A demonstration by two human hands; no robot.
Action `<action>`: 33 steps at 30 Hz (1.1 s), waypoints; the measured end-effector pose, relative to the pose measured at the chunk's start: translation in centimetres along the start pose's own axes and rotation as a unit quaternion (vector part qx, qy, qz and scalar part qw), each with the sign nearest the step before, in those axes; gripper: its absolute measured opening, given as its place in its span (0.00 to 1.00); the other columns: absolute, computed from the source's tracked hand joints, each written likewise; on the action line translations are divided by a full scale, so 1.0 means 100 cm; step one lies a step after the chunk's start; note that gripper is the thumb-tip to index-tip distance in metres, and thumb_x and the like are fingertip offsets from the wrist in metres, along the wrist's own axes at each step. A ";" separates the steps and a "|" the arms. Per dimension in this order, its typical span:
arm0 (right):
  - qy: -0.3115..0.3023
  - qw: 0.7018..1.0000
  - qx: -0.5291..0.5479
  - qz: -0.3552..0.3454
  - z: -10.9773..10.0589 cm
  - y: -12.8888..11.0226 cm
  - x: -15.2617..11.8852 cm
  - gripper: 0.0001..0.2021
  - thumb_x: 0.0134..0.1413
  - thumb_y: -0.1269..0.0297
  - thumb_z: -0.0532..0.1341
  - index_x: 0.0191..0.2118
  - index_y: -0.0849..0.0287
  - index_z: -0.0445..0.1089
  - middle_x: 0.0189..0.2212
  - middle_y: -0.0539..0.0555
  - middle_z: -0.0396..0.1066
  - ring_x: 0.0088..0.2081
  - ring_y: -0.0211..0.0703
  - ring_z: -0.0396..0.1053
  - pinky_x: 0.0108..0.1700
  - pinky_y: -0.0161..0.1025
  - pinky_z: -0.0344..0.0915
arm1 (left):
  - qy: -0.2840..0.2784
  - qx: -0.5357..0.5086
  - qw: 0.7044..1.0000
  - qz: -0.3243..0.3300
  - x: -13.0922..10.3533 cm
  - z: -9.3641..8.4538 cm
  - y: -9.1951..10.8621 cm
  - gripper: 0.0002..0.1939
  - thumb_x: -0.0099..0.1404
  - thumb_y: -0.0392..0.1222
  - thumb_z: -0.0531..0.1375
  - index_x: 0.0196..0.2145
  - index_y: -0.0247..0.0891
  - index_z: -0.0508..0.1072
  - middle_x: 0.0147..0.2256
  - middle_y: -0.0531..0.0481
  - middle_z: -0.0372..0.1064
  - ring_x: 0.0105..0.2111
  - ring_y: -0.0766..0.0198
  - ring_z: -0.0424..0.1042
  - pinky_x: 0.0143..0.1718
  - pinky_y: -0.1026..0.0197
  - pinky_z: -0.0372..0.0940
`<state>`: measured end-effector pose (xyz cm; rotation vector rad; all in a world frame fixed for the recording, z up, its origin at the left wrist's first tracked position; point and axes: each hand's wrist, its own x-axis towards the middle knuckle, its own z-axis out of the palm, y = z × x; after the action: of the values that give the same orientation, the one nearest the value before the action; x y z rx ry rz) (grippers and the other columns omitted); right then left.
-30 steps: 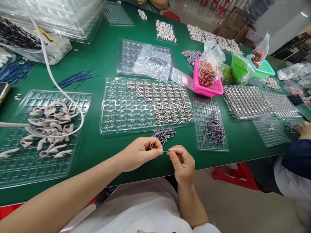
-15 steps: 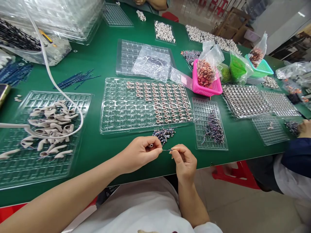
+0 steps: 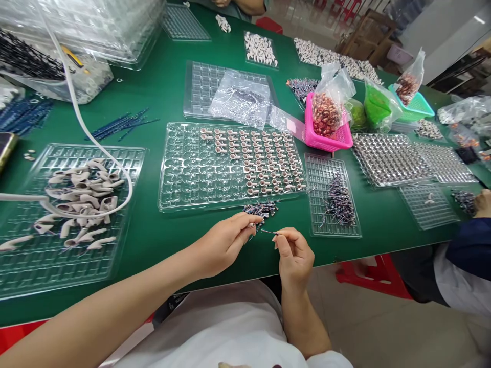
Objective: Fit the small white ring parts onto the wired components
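My left hand (image 3: pixel 220 243) is closed, with a small pale round-ended part (image 3: pixel 251 225) between its fingers. Its fingertips are over a heap of small dark wired parts (image 3: pixel 264 209) on the green table. To the right, my right hand (image 3: pixel 295 255) pinches a thin dark wire (image 3: pixel 269 232) that points toward the left hand; a gap shows between the wire's tip and those fingers. Beyond the hands lies a clear tray (image 3: pixel 199 179), partly filled with rows of pale earphone-like shells (image 3: pixel 263 168).
At left, a clear tray (image 3: pixel 23 271) bears loose pale shells (image 3: pixel 86 197), with a white cable (image 3: pixel 82 120) looping over it. A smaller tray (image 3: pixel 316 217) with wired parts lies right, below a pink basket (image 3: pixel 328 143). A co-worker's hand (image 3: pixel 482 203) is at far right.
My left hand has moved slightly up and right, over the heap of wired parts. The wire's free end has come away from the left fingertips; the right hand still pinches it.
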<state>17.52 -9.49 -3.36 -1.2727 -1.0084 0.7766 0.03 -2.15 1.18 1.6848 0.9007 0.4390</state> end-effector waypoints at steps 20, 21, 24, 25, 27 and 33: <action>-0.040 0.996 -0.062 0.039 -0.003 -0.004 0.001 0.06 0.60 0.63 0.61 0.33 0.57 0.72 0.27 0.49 0.68 0.26 0.35 0.62 0.27 0.33 0.60 | 0.015 0.067 0.992 0.108 0.000 0.006 -0.013 0.18 0.73 0.36 0.46 0.56 0.38 0.66 0.40 0.46 0.71 0.39 0.62 0.71 0.41 0.62 0.67; -0.040 0.996 -0.065 0.041 -0.003 -0.003 0.001 0.07 0.60 0.62 0.61 0.32 0.57 0.72 0.27 0.49 0.68 0.26 0.34 0.61 0.27 0.33 0.60 | 0.016 0.068 0.991 0.110 0.000 0.006 -0.013 0.18 0.73 0.35 0.46 0.56 0.38 0.66 0.40 0.46 0.71 0.39 0.62 0.71 0.42 0.62 0.67; -0.041 0.996 -0.072 0.045 -0.003 -0.003 0.000 0.08 0.59 0.61 0.61 0.32 0.58 0.72 0.27 0.49 0.67 0.25 0.34 0.61 0.26 0.33 0.59 | 0.018 0.069 0.991 0.117 0.000 0.006 -0.013 0.18 0.73 0.35 0.46 0.55 0.37 0.66 0.40 0.46 0.71 0.39 0.62 0.71 0.42 0.62 0.67; -0.041 0.995 -0.074 0.045 -0.003 -0.003 0.000 0.08 0.59 0.61 0.61 0.32 0.58 0.72 0.27 0.49 0.67 0.25 0.35 0.61 0.26 0.33 0.59 | 0.017 0.071 0.991 0.117 0.000 0.005 -0.013 0.18 0.73 0.35 0.46 0.55 0.37 0.66 0.40 0.46 0.71 0.40 0.62 0.71 0.42 0.62 0.67; -0.040 0.995 -0.079 0.043 -0.003 -0.002 0.000 0.08 0.59 0.61 0.61 0.32 0.58 0.72 0.27 0.50 0.67 0.25 0.35 0.61 0.26 0.33 0.59 | 0.015 0.073 0.991 0.113 0.000 0.005 -0.011 0.18 0.72 0.34 0.46 0.55 0.37 0.67 0.40 0.45 0.71 0.40 0.62 0.71 0.42 0.61 0.67; -0.039 0.995 -0.086 0.033 -0.002 -0.001 -0.001 0.07 0.59 0.62 0.61 0.32 0.57 0.72 0.27 0.50 0.67 0.26 0.35 0.62 0.27 0.34 0.59 | 0.010 0.080 0.991 0.108 0.000 0.004 -0.009 0.18 0.72 0.35 0.46 0.56 0.37 0.67 0.40 0.45 0.72 0.40 0.61 0.72 0.43 0.60 0.68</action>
<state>17.72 -9.67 -3.23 -1.4389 -1.1200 0.8082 -0.01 -2.38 0.17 1.9386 0.7882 0.5406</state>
